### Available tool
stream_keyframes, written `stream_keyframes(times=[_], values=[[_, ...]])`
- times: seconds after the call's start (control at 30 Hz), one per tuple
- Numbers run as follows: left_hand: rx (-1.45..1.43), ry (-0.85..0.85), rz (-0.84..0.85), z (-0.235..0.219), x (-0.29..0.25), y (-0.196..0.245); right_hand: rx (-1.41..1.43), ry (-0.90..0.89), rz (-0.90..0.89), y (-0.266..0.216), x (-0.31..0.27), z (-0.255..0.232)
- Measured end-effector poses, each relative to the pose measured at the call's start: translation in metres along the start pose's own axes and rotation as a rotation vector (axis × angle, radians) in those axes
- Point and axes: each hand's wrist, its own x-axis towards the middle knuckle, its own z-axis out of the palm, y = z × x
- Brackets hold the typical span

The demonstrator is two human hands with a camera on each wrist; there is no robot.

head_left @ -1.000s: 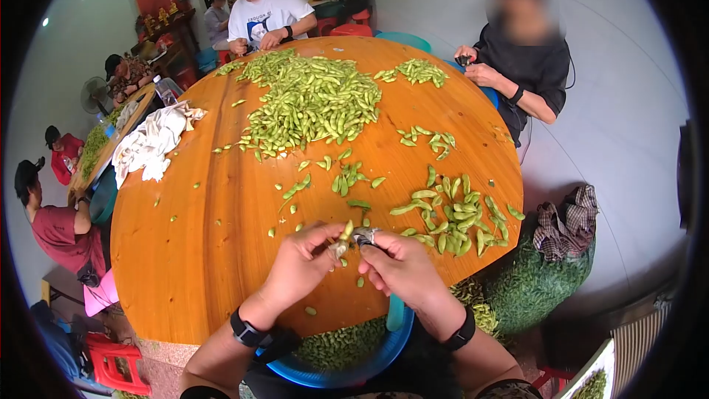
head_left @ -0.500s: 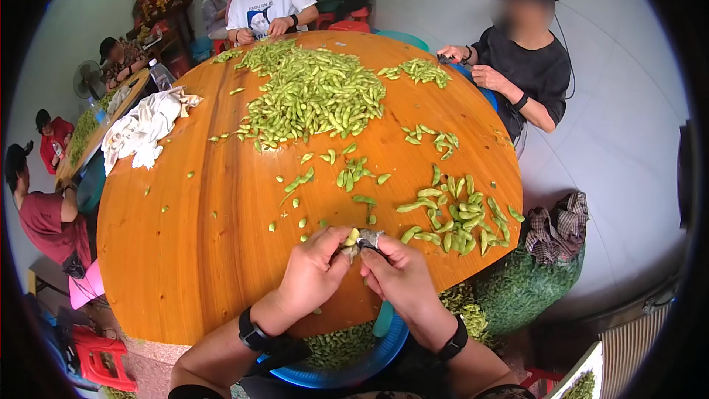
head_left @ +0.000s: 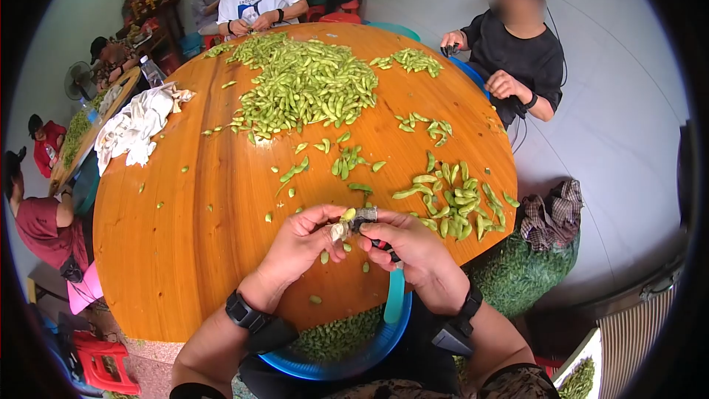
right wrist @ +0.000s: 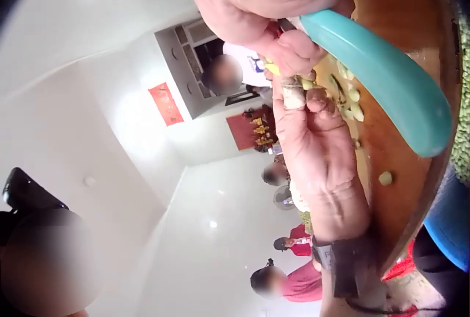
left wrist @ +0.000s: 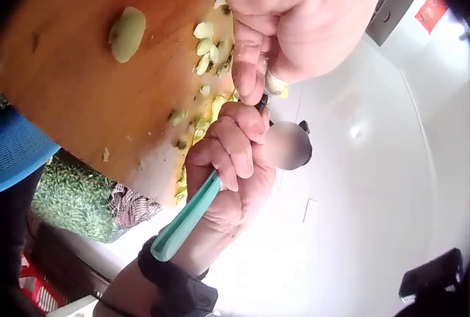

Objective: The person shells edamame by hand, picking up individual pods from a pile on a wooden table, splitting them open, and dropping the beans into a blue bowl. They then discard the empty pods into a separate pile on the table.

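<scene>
Over the table's near edge, my left hand point(head_left: 297, 245) pinches a yellow-green pod point(head_left: 348, 215) between thumb and fingertips; a pale wrap point(right wrist: 293, 95) covers one digit. Close on its right, my right hand point(head_left: 419, 245) has its fingers curled round a tool with a teal handle point(head_left: 395, 297), which hangs below the palm. The tool's grey upper part point(head_left: 364, 216) meets the pod. The left wrist view shows the handle point(left wrist: 187, 218) sticking out of the right fist; the right wrist view shows its broad curved end point(right wrist: 396, 86). Fingers partly hide the pod.
On the round table point(head_left: 170, 251) lie a large pod heap point(head_left: 306, 85), a smaller pile point(head_left: 461, 203), loose beans and a white cloth point(head_left: 140, 125). Below the hands is a blue basin point(head_left: 332, 369) of beans. A green sack point(head_left: 528, 270) stands right. People sit around.
The view has shifted slightly. My right hand has turned, showing more of the tool's black and red part and its teal handle. The person at the right has moved their hands apart.
</scene>
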Motion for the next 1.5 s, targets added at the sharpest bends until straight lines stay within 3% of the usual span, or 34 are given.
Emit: stream_keyframes(times=[0.07,0.13,0.23,0.33,0.53,0.73,0.77,0.83,0.93,1.03,1.27,1.5], values=[[-0.008,0.005,-0.012,0.0,0.001,-0.001,-0.014,0.015,-0.004,0.0,0.0,0.004],[-0.017,0.019,-0.017,0.0,0.002,-0.003,-0.276,0.102,-0.122,0.0,-0.001,0.011],[0.065,0.06,0.025,0.005,-0.001,-0.01,-0.426,0.205,-0.272,0.007,0.001,0.018],[0.115,0.023,0.025,0.015,-0.002,-0.001,-0.477,0.251,-0.285,0.003,-0.001,0.02],[0.136,0.141,0.062,0.011,0.001,-0.007,-0.591,0.216,-0.44,0.002,-0.003,0.029],[0.452,0.226,0.184,0.015,-0.003,-0.006,-0.627,0.19,-0.279,-0.002,-0.009,0.035],[0.452,0.226,0.183,0.015,-0.004,-0.006,-0.626,0.19,-0.279,0.0,-0.009,0.035],[0.732,0.261,0.346,0.017,-0.005,-0.004,-0.663,0.159,-0.295,0.005,-0.009,0.034],[0.805,0.262,0.383,0.018,-0.005,0.0,-0.673,0.157,-0.328,0.012,-0.006,0.031],[0.74,0.266,0.332,0.016,-0.005,-0.005,-0.736,0.177,-0.425,0.021,0.001,0.024],[0.598,0.212,0.287,0.011,-0.004,-0.007,-0.605,0.225,-0.371,0.017,-0.001,0.027],[0.084,-0.043,-0.022,0.002,0.001,0.007,-0.368,0.131,-0.115,0.001,-0.003,0.01]])
